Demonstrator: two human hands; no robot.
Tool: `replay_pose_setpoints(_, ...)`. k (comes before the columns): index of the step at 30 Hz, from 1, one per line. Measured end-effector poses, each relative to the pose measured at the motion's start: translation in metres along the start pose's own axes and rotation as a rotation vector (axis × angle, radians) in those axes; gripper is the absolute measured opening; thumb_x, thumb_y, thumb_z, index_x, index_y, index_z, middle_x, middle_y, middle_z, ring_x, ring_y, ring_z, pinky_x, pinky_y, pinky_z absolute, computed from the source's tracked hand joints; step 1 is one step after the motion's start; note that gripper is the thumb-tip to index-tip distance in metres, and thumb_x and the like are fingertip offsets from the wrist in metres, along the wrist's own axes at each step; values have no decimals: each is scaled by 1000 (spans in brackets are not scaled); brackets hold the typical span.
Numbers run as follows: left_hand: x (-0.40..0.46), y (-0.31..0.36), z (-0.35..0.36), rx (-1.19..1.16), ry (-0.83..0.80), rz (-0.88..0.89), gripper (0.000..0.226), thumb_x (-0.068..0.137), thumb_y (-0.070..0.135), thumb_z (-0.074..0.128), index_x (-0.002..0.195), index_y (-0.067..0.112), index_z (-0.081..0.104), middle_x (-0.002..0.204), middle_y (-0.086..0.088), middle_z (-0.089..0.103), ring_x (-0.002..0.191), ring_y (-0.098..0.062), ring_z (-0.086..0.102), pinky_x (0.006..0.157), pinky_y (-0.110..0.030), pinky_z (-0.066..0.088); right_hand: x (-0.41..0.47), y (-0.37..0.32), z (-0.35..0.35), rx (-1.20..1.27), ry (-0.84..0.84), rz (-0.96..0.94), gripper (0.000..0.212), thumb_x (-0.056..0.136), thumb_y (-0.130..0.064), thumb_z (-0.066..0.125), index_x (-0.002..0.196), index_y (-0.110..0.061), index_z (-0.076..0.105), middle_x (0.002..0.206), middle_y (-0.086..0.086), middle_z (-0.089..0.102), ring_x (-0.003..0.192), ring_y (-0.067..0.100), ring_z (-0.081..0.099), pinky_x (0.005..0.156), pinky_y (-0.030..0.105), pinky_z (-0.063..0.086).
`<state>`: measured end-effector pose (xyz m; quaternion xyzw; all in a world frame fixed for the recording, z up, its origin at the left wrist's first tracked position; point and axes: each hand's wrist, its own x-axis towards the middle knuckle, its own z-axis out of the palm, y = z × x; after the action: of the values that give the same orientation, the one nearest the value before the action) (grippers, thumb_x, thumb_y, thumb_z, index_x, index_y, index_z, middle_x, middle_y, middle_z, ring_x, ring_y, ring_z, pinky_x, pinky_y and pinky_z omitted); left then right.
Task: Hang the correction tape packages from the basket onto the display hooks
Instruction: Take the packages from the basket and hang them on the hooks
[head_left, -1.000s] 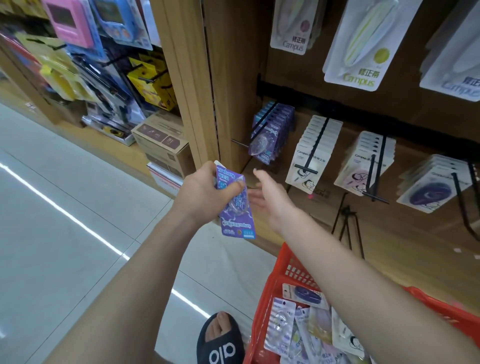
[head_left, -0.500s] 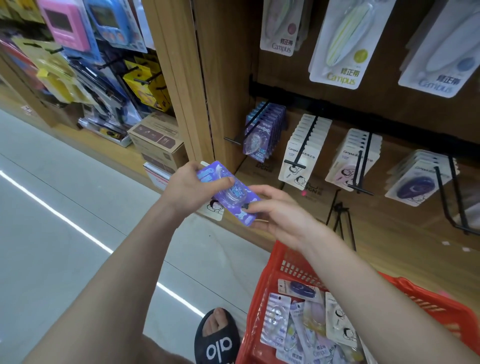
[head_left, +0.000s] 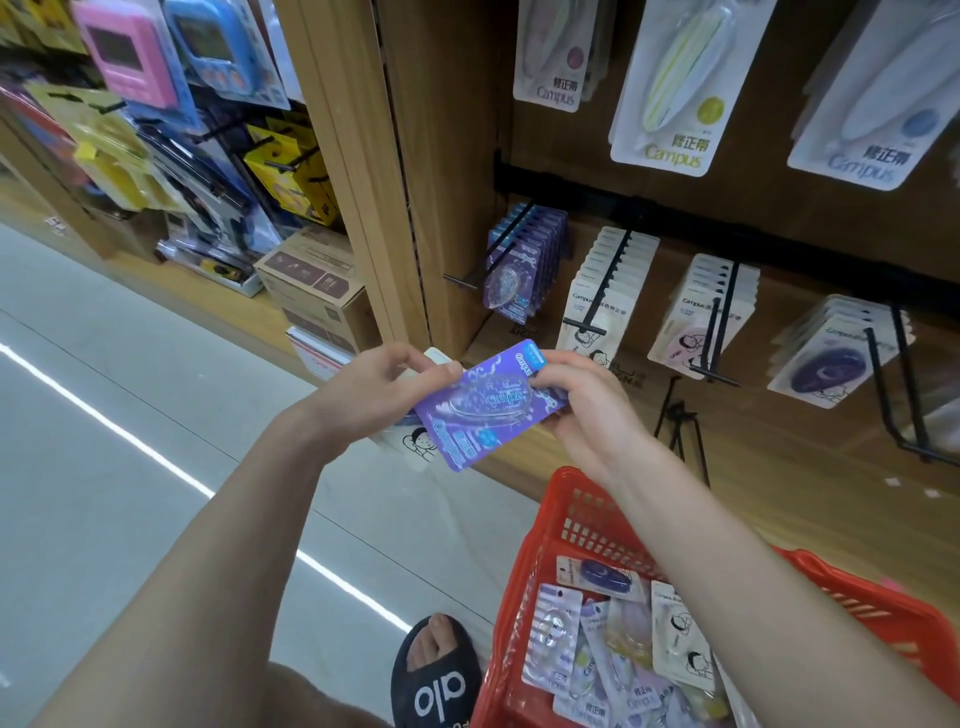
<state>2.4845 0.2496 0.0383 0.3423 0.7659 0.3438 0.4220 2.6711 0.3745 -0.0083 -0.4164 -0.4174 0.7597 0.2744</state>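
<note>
A purple correction tape package (head_left: 483, 410) is held flat between both hands in front of the shelf. My left hand (head_left: 371, 389) grips its left edge together with a white package (head_left: 415, 441) tucked behind it. My right hand (head_left: 582, 400) pinches the purple package's right end. Matching purple packages (head_left: 519, 270) hang on the leftmost black hook (head_left: 488, 254) above and behind the hands. The red basket (head_left: 566, 519) sits at the lower right with several loose packages (head_left: 613, 654) in it.
White packages (head_left: 605, 291) fill the neighbouring hooks, with more (head_left: 704, 306) to the right and a dark-blue kind (head_left: 826, 358) beyond. Larger cards (head_left: 670, 88) hang on the upper row. Cardboard boxes (head_left: 317, 291) stand left of the wooden post (head_left: 358, 171). My sandalled foot (head_left: 436, 675) is on the floor.
My right hand came in from open and took hold of the purple package's right end. The package turned from upright in my left hand to lying flat between both hands.
</note>
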Motion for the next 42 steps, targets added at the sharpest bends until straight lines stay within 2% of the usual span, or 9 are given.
replay_pose_setpoints(3,-4,5,6,-51,-115,42,55,74,55,77,110,14,67,96,13,77,95,-5,76,65,-23,60,-3,0,6,-20,-9,-5,21,90,9,60,101,-4,72,76,8,75,67,16,69,60,25,56)
replay_pose_setpoints(5,-4,9,12,-75,-152,43,51,80,48,76,113,11,63,93,16,77,94,-3,76,60,-19,57,-4,4,12,1,24,10,15,93,5,64,105,-3,67,77,9,74,66,17,71,62,28,57)
replay_pose_setpoints(9,2,9,17,2,-120,40,34,96,38,70,115,12,59,111,5,76,105,-15,76,81,-37,59,-6,13,18,57,97,44,12,99,-8,68,107,-3,62,91,15,75,77,21,76,72,35,58)
replay_pose_setpoints(13,8,8,16,41,-73,49,32,97,41,67,114,15,56,117,2,73,107,-14,74,72,-29,60,-14,16,19,160,-4,73,22,98,-13,69,115,-1,63,89,11,79,79,21,78,68,37,63)
replay_pose_setpoints(18,17,8,19,168,78,64,31,97,47,66,106,19,57,117,-4,72,103,-18,72,76,-36,59,-18,23,24,-31,-37,63,47,84,0,79,125,-14,61,113,14,77,98,31,78,93,56,61)
replay_pose_setpoints(22,21,6,18,238,163,53,35,95,54,68,102,21,64,107,-6,72,93,-21,69,71,-34,52,0,8,27,-58,5,-88,53,84,7,75,127,-18,59,113,10,78,101,31,77,87,47,64)
replay_pose_setpoints(27,28,0,14,257,257,35,27,95,41,70,107,17,64,102,-3,68,76,-10,61,60,-28,45,20,1,38,-230,-50,-185,57,82,4,77,127,-26,57,108,3,79,98,21,77,83,39,63)
replay_pose_setpoints(31,32,-5,11,270,307,1,26,97,37,68,109,15,63,80,2,61,72,-10,57,57,-28,43,35,8,48,-247,-14,-191,56,82,0,77,127,-27,58,111,4,78,100,21,76,86,41,62)
replay_pose_setpoints(42,33,-13,5,279,372,-50,21,94,34,67,107,18,61,85,0,61,73,-13,59,53,-27,41,57,22,60,-346,85,-245,35,90,-7,73,121,-21,64,117,0,72,106,18,70,90,35,57)
